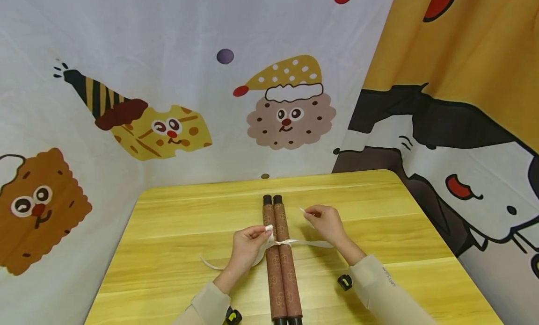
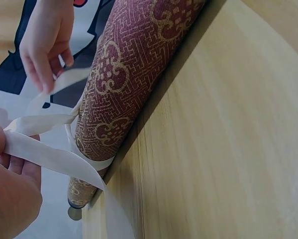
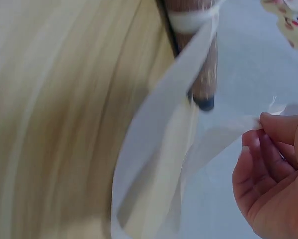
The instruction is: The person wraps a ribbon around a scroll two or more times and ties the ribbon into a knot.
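Two rolled scrolls [image 1: 275,278] lie side by side on the table, lengthwise to the person, with reddish-brown patterned covers and black end knobs. A white ribbon [image 1: 309,243] goes round both and is crossed or knotted on top, a little beyond their middle. Left of the scrolls, my left hand [image 1: 246,248] pinches a folded part of the ribbon between thumb and fingers; its loose tail [image 2: 111,204] hangs down in the left wrist view. To the right, my right hand [image 1: 328,224] pinches the other tail near its frayed end, and this length loops slackly [image 3: 153,109] below it.
The yellow wood-grain table [image 1: 168,231] runs out on both sides of the scrolls. Behind it hangs a white curtain [image 1: 181,58] with cartoon prints; another printed curtain [image 1: 484,68] closes the right side. Small black-and-yellow devices [image 1: 345,282] sit by both cuffs.
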`<state>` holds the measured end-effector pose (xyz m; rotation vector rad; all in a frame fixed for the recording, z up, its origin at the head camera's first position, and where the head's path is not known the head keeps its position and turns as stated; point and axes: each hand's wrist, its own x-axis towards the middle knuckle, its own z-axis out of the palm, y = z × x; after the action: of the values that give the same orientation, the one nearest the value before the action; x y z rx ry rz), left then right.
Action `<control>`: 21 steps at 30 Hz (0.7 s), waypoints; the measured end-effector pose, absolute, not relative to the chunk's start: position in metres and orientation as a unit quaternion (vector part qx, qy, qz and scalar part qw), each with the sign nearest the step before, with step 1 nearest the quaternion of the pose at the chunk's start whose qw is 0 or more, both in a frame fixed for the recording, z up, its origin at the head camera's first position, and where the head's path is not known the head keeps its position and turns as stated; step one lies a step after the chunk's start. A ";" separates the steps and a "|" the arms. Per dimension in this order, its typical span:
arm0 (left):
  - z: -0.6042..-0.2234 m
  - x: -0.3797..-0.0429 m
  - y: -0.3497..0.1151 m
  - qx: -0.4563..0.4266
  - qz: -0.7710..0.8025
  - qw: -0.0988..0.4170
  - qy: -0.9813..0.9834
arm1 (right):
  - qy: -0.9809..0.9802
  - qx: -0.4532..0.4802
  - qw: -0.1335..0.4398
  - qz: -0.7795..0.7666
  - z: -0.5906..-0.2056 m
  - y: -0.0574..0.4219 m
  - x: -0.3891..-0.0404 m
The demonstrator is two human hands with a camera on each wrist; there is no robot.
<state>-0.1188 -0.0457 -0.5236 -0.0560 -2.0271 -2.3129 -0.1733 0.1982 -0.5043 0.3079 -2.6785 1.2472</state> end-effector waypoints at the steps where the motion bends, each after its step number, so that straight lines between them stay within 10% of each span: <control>1: -0.524 -0.119 -0.046 -0.019 -0.752 0.034 -0.659 | -0.897 0.113 0.087 0.419 -0.505 0.192 -0.172; 21: -0.525 -0.113 -0.045 -0.029 -0.755 0.021 -0.655 | -0.870 0.260 0.010 0.419 -0.517 0.118 -0.188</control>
<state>-0.1130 -0.0451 -0.5246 -0.0908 -2.0311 -2.3407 -0.1879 0.1181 -0.5175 0.8107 -2.7157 1.3069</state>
